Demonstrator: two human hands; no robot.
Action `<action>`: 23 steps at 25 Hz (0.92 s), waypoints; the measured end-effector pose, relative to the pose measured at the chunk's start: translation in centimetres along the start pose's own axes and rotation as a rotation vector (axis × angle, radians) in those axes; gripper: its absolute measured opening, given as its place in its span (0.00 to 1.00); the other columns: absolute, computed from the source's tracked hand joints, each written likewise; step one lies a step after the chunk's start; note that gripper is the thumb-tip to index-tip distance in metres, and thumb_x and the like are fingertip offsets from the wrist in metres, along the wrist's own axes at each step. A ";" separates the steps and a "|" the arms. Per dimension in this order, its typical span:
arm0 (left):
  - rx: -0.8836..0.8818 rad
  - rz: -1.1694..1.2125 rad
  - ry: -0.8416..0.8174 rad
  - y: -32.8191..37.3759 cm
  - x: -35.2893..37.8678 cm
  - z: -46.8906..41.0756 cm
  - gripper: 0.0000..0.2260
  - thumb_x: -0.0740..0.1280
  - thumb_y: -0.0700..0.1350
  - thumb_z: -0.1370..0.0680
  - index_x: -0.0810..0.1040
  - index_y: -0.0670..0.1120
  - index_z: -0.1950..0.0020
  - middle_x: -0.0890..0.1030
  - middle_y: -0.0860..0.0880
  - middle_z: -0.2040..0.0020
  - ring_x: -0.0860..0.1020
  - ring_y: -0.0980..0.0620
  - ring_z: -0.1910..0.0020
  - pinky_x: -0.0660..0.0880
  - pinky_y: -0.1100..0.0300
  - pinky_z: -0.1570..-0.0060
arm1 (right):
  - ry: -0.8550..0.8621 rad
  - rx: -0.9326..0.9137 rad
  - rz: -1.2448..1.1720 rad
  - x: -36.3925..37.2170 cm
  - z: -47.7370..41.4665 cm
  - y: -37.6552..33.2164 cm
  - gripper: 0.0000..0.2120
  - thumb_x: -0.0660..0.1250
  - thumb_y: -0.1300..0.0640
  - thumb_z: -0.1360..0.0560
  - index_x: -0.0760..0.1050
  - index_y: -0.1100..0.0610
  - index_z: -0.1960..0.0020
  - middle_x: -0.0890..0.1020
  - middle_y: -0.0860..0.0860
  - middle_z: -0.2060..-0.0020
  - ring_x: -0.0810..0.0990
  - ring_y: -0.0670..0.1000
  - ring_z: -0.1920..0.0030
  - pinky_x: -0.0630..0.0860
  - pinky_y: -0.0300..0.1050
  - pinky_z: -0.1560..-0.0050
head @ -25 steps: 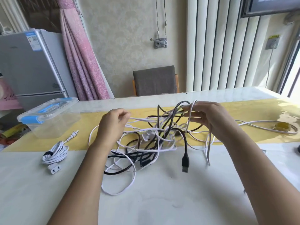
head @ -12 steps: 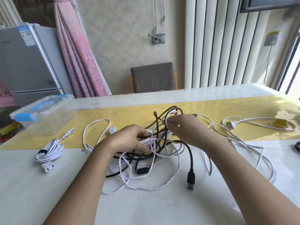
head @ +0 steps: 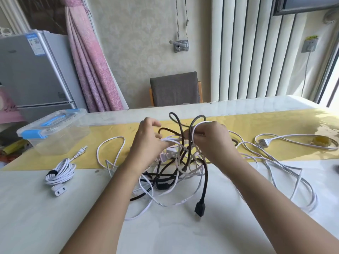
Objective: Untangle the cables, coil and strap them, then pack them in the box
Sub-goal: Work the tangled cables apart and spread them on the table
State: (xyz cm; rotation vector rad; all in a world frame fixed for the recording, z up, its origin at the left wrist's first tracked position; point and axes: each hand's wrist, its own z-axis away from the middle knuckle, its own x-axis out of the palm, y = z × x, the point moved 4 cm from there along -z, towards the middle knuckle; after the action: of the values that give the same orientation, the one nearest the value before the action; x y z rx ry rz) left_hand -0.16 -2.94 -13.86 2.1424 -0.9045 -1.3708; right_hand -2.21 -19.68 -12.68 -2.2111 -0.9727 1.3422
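A tangle of white and black cables (head: 176,173) lies mid-table, partly lifted. My left hand (head: 149,143) grips white strands on the tangle's left side. My right hand (head: 211,142) pinches white and black loops that rise above its knuckles. A black cable with a black plug (head: 200,208) hangs from the tangle to the table. White cable loops (head: 286,173) spread to the right. A coiled white cable (head: 60,172) with a black strap lies at the left. The clear box with blue lid clips (head: 53,131) stands closed at the far left.
A yellow runner (head: 275,125) crosses the white table. A white plug with its cord (head: 264,143) lies on it at the right, near a yellowish object (head: 321,141). A grey chair (head: 175,88) stands behind the table, a fridge (head: 34,74) at the left.
Both hands rose from the table and lifted the tangle's top. My left hand moved up and back. The black plug swung slightly.
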 end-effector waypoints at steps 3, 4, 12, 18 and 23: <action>-0.275 -0.183 -0.182 -3.1 0.4 -0.4 0.10 0.66 0.54 0.23 0.75 0.48 0.52 0.79 0.46 0.52 0.77 0.47 0.51 0.68 0.59 0.56 | -0.019 0.070 -0.055 0.0 -0.4 1.4 0.09 0.61 0.64 0.27 0.80 0.65 0.56 0.75 0.60 0.68 0.67 0.54 0.69 0.64 0.45 0.69; -0.320 -0.128 -0.256 -3.4 0.7 -0.4 0.11 0.63 0.53 0.21 0.78 0.48 0.55 0.79 0.44 0.57 0.78 0.45 0.54 0.68 0.59 0.58 | -0.033 0.086 -0.131 0.2 -0.4 1.6 0.10 0.60 0.64 0.26 0.80 0.63 0.57 0.78 0.57 0.67 0.72 0.54 0.68 0.69 0.44 0.68; -0.101 0.102 -0.434 -3.2 -0.5 -0.7 0.11 0.68 0.57 0.24 0.86 0.51 0.55 0.76 0.43 0.60 0.73 0.50 0.59 0.67 0.56 0.55 | -0.047 0.182 -0.558 0.2 -0.3 1.9 0.14 0.54 0.67 0.22 0.75 0.57 0.58 0.85 0.48 0.62 0.83 0.51 0.59 0.80 0.44 0.55; -0.104 0.664 -0.661 -1.4 -1.3 0.6 0.13 0.73 0.38 0.35 0.86 0.45 0.51 0.84 0.43 0.51 0.83 0.52 0.53 0.77 0.66 0.54 | -0.088 0.204 -0.736 0.0 -0.5 1.6 0.13 0.55 0.68 0.21 0.74 0.59 0.58 0.85 0.52 0.61 0.83 0.51 0.61 0.81 0.43 0.56; -0.001 0.579 -0.592 -0.8 -1.2 0.4 0.15 0.74 0.36 0.33 0.85 0.50 0.50 0.85 0.47 0.50 0.82 0.54 0.51 0.76 0.66 0.50 | -0.199 0.176 -0.605 0.0 -0.3 1.9 0.12 0.57 0.62 0.20 0.78 0.59 0.54 0.84 0.44 0.65 0.78 0.45 0.66 0.71 0.36 0.65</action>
State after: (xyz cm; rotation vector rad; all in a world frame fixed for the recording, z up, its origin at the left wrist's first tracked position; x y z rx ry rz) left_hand -0.68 -1.49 -13.81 1.2938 -1.5825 -1.6764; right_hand -1.24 -20.97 -13.67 -1.4945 -1.3903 1.2981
